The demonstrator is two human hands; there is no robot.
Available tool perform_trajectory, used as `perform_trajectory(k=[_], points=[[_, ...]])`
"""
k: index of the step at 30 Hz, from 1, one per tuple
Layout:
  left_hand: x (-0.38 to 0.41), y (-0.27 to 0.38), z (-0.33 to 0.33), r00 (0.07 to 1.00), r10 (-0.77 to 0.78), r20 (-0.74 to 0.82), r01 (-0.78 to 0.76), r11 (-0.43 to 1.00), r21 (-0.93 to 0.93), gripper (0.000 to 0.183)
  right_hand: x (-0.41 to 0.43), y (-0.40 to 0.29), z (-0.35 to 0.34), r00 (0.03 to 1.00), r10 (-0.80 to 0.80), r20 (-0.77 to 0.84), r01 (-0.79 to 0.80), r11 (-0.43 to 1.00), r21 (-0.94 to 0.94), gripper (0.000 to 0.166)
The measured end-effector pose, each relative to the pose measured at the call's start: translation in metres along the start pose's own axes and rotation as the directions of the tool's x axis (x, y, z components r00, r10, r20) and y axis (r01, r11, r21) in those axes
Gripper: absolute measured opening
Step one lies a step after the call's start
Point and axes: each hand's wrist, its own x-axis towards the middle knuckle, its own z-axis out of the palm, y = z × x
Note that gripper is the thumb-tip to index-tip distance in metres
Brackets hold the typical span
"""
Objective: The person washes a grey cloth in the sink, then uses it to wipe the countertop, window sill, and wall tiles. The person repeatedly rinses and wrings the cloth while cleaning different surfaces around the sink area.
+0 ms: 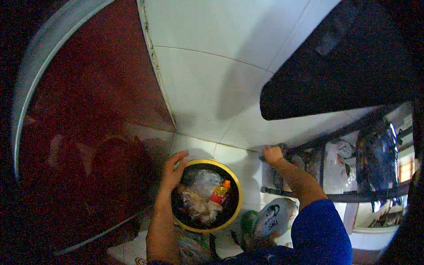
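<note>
Before me stands a dark waste bin with a yellow rim (239,202), seen from above. Inside are crumpled clear plastic (207,179), mixed scraps (195,202) and a red and yellow bottle with an orange cap (219,194). My left hand (175,165) is beside the bin's upper left rim, fingers apart and nothing in them; whether it touches the rim is unclear. Farther right, my right hand (273,154) is closed around the near upper corner of a black-framed rack (281,192). Blur hides the exact grip.
A dark red glossy panel (99,99) fills the left side. White tiles (198,76) line the back. A large black object (331,76) overhangs at upper right. The rack holds plastic-wrapped items (338,165). Below it sits a pale bag with dark markings (276,217).
</note>
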Motion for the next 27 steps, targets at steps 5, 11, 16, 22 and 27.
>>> perform_trajectory(k=[5,11,16,22,27], points=[[-0.006,0.033,0.008,0.996,0.094,-0.002,-0.094,0.991,-0.099,0.029,-0.004,-0.067,-0.18,0.989,0.104,-0.105,0.084,0.186,0.979,0.025],[-0.047,0.047,0.029,0.992,-0.024,0.125,0.111,0.642,-0.758,0.043,-0.041,-0.178,-0.272,0.97,0.084,-0.227,0.241,-0.25,0.938,0.031],[-0.066,0.064,0.02,0.888,0.091,-0.45,-0.105,0.995,-0.005,0.036,-0.077,-0.214,-0.26,0.916,0.309,-0.257,0.338,-0.246,0.908,0.038],[-0.087,0.133,0.025,0.841,0.54,-0.032,-0.517,0.82,0.246,0.048,-0.095,-0.226,-0.267,0.979,0.196,0.058,0.123,-0.794,0.596,0.034],[-0.077,0.104,-0.026,0.795,0.475,-0.379,-0.427,0.88,0.208,0.049,-0.083,-0.175,-0.48,0.314,0.444,-0.839,0.779,0.385,0.495,0.033]])
